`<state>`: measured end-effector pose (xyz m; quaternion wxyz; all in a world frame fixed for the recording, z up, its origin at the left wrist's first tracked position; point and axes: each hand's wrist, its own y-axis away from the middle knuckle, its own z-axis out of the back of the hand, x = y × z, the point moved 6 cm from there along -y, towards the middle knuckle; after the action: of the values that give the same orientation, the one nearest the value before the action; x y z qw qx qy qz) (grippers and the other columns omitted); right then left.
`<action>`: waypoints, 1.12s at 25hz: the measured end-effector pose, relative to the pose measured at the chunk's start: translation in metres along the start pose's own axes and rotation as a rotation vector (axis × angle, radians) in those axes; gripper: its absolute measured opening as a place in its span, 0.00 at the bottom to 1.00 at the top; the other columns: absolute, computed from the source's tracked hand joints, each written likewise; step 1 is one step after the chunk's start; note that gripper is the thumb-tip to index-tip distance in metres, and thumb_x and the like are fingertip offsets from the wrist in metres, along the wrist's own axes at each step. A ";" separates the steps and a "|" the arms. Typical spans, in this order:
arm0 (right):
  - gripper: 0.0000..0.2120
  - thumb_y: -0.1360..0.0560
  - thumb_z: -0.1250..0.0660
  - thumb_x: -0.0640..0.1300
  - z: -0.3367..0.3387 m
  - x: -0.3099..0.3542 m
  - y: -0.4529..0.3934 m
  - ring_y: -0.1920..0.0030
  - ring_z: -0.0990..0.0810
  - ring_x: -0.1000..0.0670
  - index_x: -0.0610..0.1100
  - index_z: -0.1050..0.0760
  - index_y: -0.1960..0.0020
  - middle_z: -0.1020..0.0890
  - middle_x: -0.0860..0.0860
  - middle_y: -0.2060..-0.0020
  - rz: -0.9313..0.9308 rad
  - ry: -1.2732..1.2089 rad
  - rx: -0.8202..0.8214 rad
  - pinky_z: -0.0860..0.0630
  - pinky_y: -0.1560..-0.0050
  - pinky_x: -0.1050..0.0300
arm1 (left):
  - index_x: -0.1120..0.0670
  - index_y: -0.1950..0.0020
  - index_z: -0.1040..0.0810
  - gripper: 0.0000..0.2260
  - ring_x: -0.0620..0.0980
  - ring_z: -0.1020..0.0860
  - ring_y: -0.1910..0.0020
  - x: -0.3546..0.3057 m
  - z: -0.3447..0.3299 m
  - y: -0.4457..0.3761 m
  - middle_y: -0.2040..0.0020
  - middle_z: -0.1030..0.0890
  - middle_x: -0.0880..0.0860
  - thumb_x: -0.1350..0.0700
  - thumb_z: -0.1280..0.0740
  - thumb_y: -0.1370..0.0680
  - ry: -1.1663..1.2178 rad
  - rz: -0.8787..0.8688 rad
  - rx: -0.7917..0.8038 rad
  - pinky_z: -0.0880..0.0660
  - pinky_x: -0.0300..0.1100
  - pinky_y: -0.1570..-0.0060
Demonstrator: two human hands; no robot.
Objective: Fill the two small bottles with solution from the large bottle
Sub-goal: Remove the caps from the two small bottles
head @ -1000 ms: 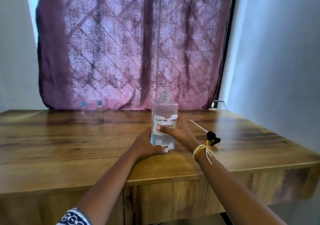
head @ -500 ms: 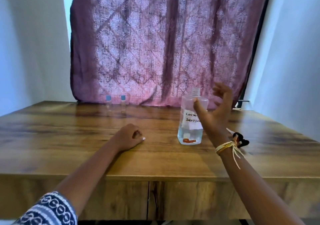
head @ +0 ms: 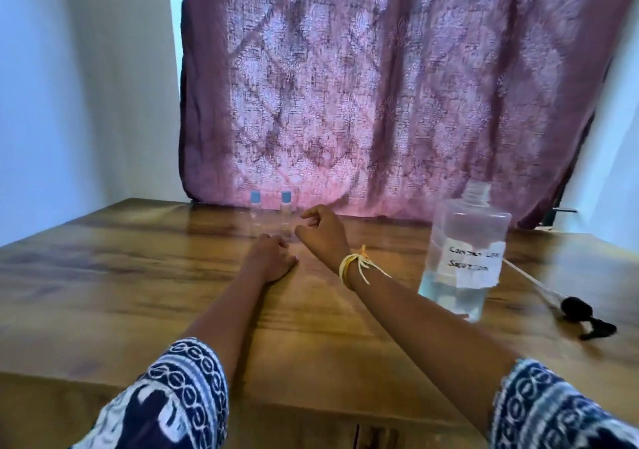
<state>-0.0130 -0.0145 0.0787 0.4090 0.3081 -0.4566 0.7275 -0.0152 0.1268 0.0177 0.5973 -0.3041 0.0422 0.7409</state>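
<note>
Wooden table [head: 103, 275] — two small bottles [head: 255, 213] at back, large bottle [head: 463, 258], black-tipped stick [head: 539, 284] right

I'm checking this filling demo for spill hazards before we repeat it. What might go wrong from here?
1. The large bottle stands uncapped close beside the right forearm; a sideways sweep of the arm might tip it and spill solution.
2. The right hand reaches toward the two small bottles, slim and standing side by side; grabbing one may topple the other.
3. Both small bottles appear capped with blue caps; they need opening before pouring.
</note>
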 end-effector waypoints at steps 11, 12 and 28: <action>0.36 0.33 0.23 0.49 -0.101 -0.081 -0.147 0.37 0.24 0.41 0.41 0.35 0.31 0.23 0.42 0.37 -0.163 0.117 0.073 0.26 0.37 0.48 | 0.62 0.30 0.36 0.29 0.63 0.29 0.34 0.067 0.010 -0.104 0.32 0.28 0.64 0.52 0.31 0.25 0.306 0.296 -0.431 0.30 0.52 0.38; 0.32 0.32 0.24 0.49 -0.103 -0.083 -0.154 0.39 0.23 0.42 0.42 0.31 0.33 0.21 0.43 0.39 -0.132 0.139 0.049 0.25 0.39 0.50 | 0.61 0.29 0.37 0.29 0.63 0.28 0.33 0.071 0.007 -0.111 0.32 0.28 0.63 0.50 0.32 0.24 0.259 0.322 -0.404 0.30 0.52 0.39; 0.12 0.34 0.24 0.43 -0.030 -0.058 -0.040 0.59 0.22 0.51 0.46 0.22 0.53 0.21 0.53 0.63 0.001 0.098 -0.016 0.31 0.58 0.61 | 0.59 0.55 0.19 0.09 0.53 0.21 0.55 0.024 0.029 -0.011 0.55 0.17 0.57 0.54 0.27 0.27 0.191 0.124 -0.183 0.37 0.37 0.63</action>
<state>0.0471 0.0049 0.0355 0.4330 0.2686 -0.4419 0.7383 -0.0192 0.1634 0.0325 0.5135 -0.4234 0.0498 0.7447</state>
